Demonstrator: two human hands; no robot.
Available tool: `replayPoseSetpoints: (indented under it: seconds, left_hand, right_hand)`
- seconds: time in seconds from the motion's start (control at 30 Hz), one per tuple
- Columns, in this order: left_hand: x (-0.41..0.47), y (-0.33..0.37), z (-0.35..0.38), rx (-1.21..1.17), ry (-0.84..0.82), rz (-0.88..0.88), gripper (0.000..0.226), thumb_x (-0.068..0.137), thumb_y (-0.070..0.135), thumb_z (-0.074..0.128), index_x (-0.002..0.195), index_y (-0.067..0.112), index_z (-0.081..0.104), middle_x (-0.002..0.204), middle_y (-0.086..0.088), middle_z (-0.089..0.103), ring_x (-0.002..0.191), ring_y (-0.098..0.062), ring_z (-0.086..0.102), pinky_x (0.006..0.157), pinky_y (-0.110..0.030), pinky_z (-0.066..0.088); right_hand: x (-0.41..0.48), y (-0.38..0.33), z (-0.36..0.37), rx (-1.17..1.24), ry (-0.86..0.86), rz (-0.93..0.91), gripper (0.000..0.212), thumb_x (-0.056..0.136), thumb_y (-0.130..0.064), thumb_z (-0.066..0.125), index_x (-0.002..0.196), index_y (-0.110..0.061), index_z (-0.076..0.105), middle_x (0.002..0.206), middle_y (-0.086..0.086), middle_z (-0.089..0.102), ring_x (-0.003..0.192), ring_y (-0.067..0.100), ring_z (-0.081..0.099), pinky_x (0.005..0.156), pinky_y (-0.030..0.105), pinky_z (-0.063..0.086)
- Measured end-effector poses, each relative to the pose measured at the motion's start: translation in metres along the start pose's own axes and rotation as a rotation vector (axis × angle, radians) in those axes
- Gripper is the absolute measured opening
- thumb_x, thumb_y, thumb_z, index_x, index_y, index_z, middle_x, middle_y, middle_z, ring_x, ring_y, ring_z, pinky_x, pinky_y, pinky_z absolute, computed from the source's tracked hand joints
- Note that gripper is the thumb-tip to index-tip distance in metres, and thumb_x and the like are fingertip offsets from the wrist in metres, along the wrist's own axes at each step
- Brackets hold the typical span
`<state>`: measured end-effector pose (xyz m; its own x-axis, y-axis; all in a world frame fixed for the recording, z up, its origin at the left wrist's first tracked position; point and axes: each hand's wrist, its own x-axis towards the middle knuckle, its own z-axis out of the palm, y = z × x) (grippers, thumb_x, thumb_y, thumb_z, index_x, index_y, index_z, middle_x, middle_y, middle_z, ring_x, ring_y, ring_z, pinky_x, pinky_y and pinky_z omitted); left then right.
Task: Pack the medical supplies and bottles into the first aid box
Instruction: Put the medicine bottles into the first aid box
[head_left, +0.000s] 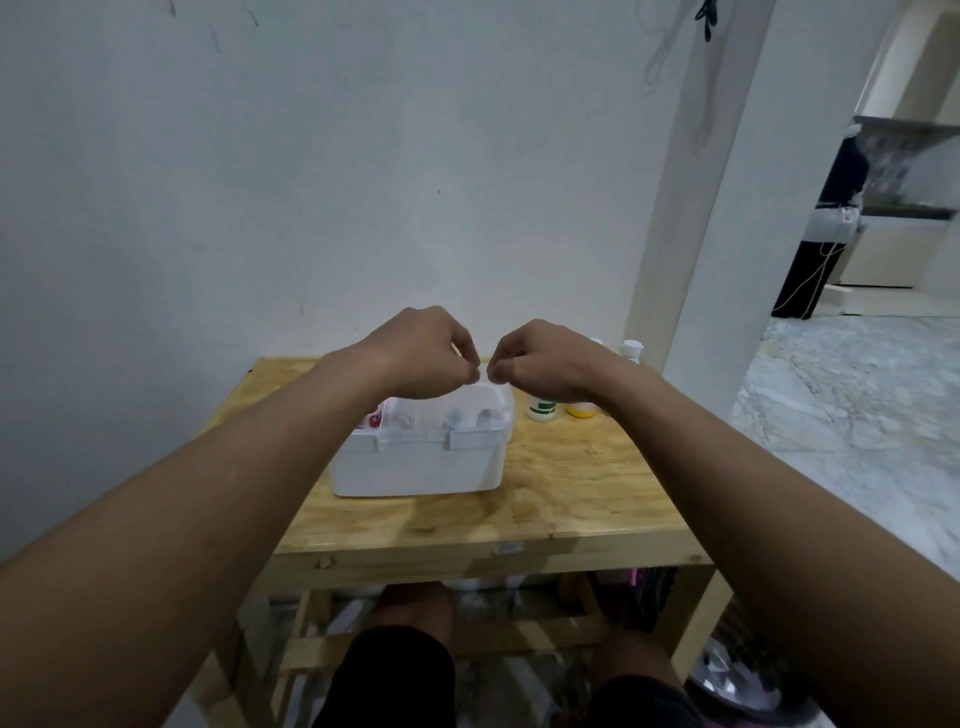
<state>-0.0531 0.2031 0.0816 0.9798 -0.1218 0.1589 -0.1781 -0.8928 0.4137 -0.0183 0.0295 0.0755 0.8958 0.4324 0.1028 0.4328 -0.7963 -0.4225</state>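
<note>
Sitting shut on table (571, 483), white first aid box (415, 462) w/ translucent lid; both hands pinch its handle.

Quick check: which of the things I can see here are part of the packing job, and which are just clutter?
Job:
first aid box
green-labelled bottle
yellow container
white-capped bottle
left hand and right hand, both over the lid

Clutter:
hanging cord
items under the table
</note>
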Motion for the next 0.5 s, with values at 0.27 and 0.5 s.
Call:
replayPoseSetpoints:
  seconds: [0.27,0.5]
  left_hand:
    - [0.036,0.031,0.020,0.090,0.096,0.104,0.046,0.096,0.041,0.057,0.139,0.027,0.054,0.134,0.001,0.062,0.119,-0.021,0.057,0.100,-0.038,0.046]
    - [0.089,0.050,0.048,0.281,0.082,0.120,0.060,0.094,0.051,0.056,0.148,0.030,0.042,0.139,0.001,0.059,0.130,-0.025,0.050,0.103,-0.044,0.041]
  right_hand:
    - [0.008,0.037,-0.027,-0.112,0.161,0.083,0.041,0.093,-0.024,0.054,0.134,-0.021,0.056,0.135,0.005,0.059,0.119,0.023,0.057,0.087,0.031,0.046]
    - [0.025,0.080,-0.037,-0.277,0.177,0.144,0.055,0.093,-0.015,0.056,0.146,-0.016,0.043,0.141,0.007,0.052,0.127,0.025,0.051,0.098,0.035,0.045]
